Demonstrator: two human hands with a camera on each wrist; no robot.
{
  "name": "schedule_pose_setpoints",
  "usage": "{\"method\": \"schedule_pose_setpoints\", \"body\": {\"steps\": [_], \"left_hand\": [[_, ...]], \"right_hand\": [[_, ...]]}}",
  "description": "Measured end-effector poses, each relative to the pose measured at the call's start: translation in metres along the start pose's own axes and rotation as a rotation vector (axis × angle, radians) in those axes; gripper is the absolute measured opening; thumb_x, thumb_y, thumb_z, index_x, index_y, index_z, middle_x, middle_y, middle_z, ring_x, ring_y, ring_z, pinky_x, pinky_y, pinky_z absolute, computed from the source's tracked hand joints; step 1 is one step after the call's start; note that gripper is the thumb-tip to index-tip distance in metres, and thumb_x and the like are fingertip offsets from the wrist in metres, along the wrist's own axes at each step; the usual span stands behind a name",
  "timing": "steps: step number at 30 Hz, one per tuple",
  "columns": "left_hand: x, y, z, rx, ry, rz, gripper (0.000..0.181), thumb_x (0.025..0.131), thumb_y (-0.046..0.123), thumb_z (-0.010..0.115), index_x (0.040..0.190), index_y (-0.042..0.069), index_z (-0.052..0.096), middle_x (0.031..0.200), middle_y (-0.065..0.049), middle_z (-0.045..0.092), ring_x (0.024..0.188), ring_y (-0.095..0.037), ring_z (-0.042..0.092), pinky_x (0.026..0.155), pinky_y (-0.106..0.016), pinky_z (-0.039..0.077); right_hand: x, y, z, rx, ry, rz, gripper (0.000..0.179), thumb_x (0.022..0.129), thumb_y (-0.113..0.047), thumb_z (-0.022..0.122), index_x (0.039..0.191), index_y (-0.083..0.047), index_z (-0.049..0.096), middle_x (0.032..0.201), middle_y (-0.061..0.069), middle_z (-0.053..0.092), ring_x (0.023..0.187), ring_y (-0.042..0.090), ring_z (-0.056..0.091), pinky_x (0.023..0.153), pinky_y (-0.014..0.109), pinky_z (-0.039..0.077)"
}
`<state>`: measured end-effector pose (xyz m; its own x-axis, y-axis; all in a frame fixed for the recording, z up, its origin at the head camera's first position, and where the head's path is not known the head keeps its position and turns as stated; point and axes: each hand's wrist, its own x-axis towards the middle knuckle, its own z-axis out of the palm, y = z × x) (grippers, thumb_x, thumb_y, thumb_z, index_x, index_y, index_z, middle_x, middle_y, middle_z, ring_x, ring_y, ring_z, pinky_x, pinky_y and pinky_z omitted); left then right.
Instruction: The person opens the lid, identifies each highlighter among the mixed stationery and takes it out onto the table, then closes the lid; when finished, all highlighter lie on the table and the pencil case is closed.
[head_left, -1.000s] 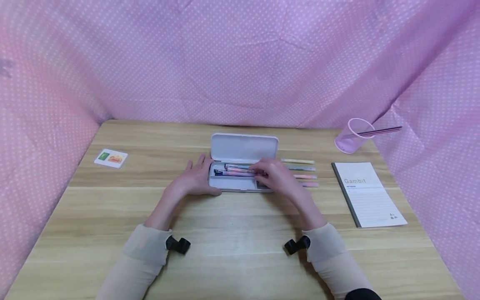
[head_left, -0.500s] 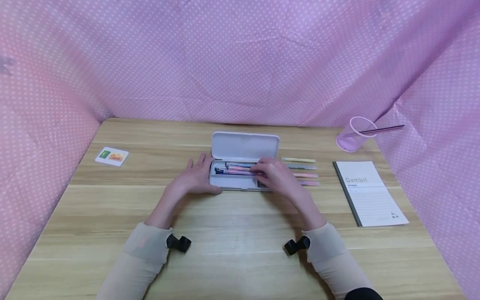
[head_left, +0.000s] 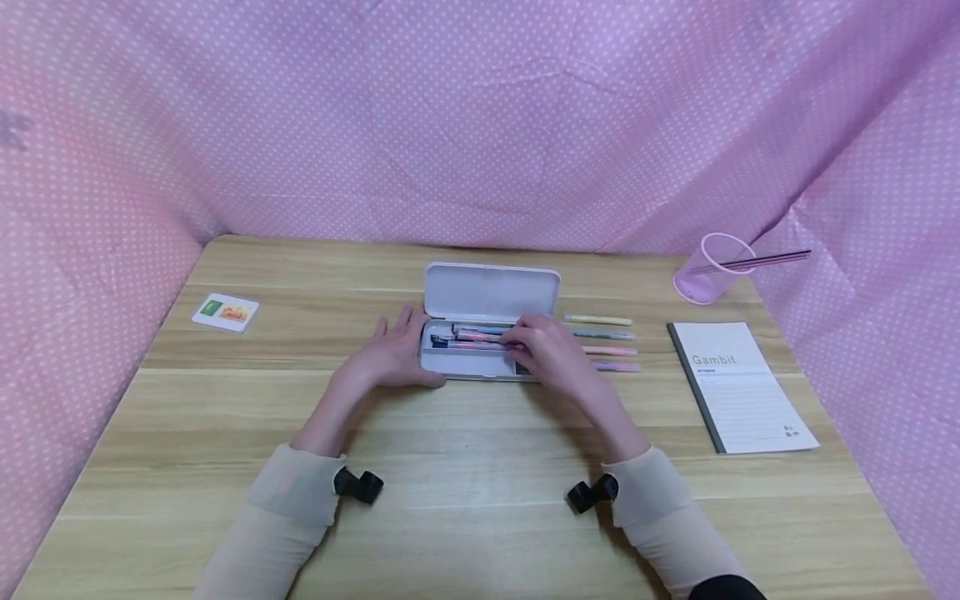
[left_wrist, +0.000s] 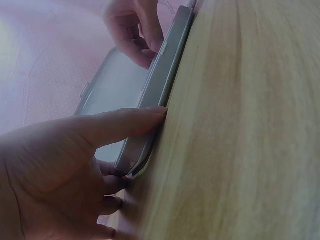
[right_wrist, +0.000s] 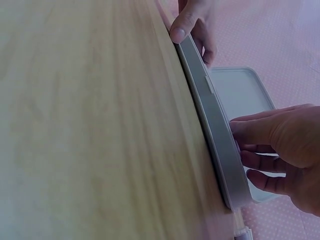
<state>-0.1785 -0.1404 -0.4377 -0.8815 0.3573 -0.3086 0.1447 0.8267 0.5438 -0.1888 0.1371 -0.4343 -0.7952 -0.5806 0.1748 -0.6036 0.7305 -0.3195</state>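
A pale metal pencil case (head_left: 468, 365) lies with its lid (head_left: 491, 292) raised at the middle of the table. Several pens (head_left: 476, 345) fill its back compartment. My left hand (head_left: 390, 356) braces the case's left end, fingers spread. In the left wrist view its thumb presses the front wall. My right hand (head_left: 551, 354) reaches into the right part of the case. Its thumb and fingers pinch a pen at the right end of the row; the hand hides most of that end. In the right wrist view the right hand (right_wrist: 295, 145) has its fingertips below the case's rim.
To the right of the case lie several loose pens, the top one a yellow pen (head_left: 597, 320). A white notebook (head_left: 738, 392) and a tilted-looking pink cup (head_left: 697, 283) with thin sticks stand right. A small picture card (head_left: 225, 312) lies left. Pink dotted cloth (head_left: 480, 133) surrounds the table.
Hands and pencil case stay almost in place. The right fingers shift very slightly among the pens; the whole view drifts a little.
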Motion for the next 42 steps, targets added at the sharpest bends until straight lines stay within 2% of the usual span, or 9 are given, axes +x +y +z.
{"method": "schedule_pose_setpoints", "body": {"steps": [17,30,42], "left_hand": [[0.0012,0.0004,-0.0007,0.014,-0.002,0.007,0.111,0.079,0.046,0.081,0.161,0.004,0.019,0.173,-0.025,0.004,0.162,-0.043,-0.001,0.129,-0.065,-0.002],[0.0011,0.0006,-0.0007,0.019,-0.003,0.003,0.111,0.079,0.047,0.081,0.161,0.004,0.020,0.172,-0.026,0.004,0.162,-0.043,-0.001,0.129,-0.065,-0.003],[0.0007,0.0013,-0.0012,0.020,-0.004,0.008,0.110,0.079,0.046,0.082,0.160,0.004,0.020,0.172,-0.026,0.005,0.161,-0.043,0.000,0.129,-0.065,-0.002]], "right_hand": [[0.0014,-0.0015,0.0042,-0.034,0.009,0.002,0.012,0.092,-0.012,0.076,0.104,-0.010,0.078,0.097,0.004,0.071,0.094,0.021,0.067,0.087,0.037,0.058],[0.0011,-0.0020,0.0052,-0.044,-0.007,0.029,0.015,0.092,-0.012,0.076,0.107,-0.011,0.078,0.097,0.003,0.070,0.093,0.020,0.065,0.085,0.036,0.057],[0.0011,-0.0014,0.0063,-0.048,0.019,0.022,0.014,0.092,-0.010,0.075,0.105,-0.011,0.079,0.097,0.004,0.070,0.094,0.021,0.065,0.086,0.037,0.056]]}}
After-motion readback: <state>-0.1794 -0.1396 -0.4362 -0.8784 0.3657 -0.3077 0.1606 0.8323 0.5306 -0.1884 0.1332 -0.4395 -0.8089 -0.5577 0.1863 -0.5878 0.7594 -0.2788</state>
